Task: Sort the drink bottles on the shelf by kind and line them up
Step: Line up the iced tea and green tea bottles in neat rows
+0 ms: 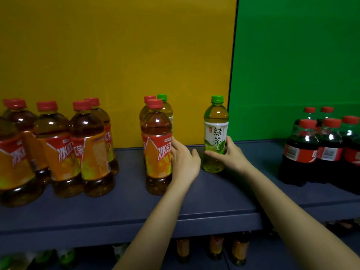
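- The right hand (230,155) grasps the green tea bottle (215,131) low on its white label. The thumb crosses the front of the label and the fingers wrap round the right side.
- This green-capped bottle stands upright on the shelf (214,201), towards the back edge and just left of where the yellow back panel (116,45) meets the green back panel (302,55). I cannot tell whether its base rests on the shelf or is raised just off it.
- The left hand (184,159) is spread and grasps nothing. Its thumb points out to the right, and its outstretched fingers lie against the right side of the front iced tea bottle (156,149) at label height. The fingertips are partly hidden by that bottle.
- That red-capped bottle stands upright near the middle of the shelf. Close behind it are a second iced tea bottle (149,99) and another green-capped bottle (165,109).
- The two hands are near each other but apart, with bare shelf between them.
- A cluster of iced tea bottles (58,149) crowds the left end of the shelf, some at the front edge.
- Dark cola bottles (327,149) with red caps stand packed together at the right end, before the green panel.
- Below the front edge, dim bottles on a lower shelf (216,246) are visible.
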Tool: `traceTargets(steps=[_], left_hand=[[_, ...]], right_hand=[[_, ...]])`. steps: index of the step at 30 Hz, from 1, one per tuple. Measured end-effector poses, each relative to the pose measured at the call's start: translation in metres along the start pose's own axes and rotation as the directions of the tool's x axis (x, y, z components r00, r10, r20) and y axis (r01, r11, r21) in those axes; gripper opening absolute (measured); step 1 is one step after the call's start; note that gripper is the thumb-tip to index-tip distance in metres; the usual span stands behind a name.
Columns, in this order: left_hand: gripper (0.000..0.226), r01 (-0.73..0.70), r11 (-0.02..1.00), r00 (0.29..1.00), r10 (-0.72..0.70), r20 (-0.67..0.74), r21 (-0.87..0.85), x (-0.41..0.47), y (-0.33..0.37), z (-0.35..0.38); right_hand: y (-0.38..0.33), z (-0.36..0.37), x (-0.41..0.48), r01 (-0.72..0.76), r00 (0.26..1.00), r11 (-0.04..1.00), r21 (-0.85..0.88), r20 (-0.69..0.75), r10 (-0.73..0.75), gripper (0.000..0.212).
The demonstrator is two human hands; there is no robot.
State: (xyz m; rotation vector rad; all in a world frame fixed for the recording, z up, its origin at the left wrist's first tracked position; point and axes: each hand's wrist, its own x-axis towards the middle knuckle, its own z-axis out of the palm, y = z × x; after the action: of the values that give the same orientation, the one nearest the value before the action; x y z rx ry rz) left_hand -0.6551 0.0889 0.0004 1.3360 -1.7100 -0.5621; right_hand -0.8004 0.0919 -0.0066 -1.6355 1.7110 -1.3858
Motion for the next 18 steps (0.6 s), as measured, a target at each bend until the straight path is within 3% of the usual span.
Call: traceTargets(steps=[9, 18], left_hand=[[0.076, 0.175, 0.979, 0.969, -0.19, -0.155, -0.103, 0.039, 0.02, 0.007], [0.06, 0.276, 0.944, 0.901, -0.319, -0.293, -0.178, 0.066, 0.026, 0.014]], right_hand=[[0.006, -0.004, -0.001, 0.003, 1.0, 0.992, 0.122, 0.011, -0.004, 0.062], [0.018, -0.009, 0.0, 0.017, 0.984, 0.998, 0.063, -0.18, -0.005, 0.066]])
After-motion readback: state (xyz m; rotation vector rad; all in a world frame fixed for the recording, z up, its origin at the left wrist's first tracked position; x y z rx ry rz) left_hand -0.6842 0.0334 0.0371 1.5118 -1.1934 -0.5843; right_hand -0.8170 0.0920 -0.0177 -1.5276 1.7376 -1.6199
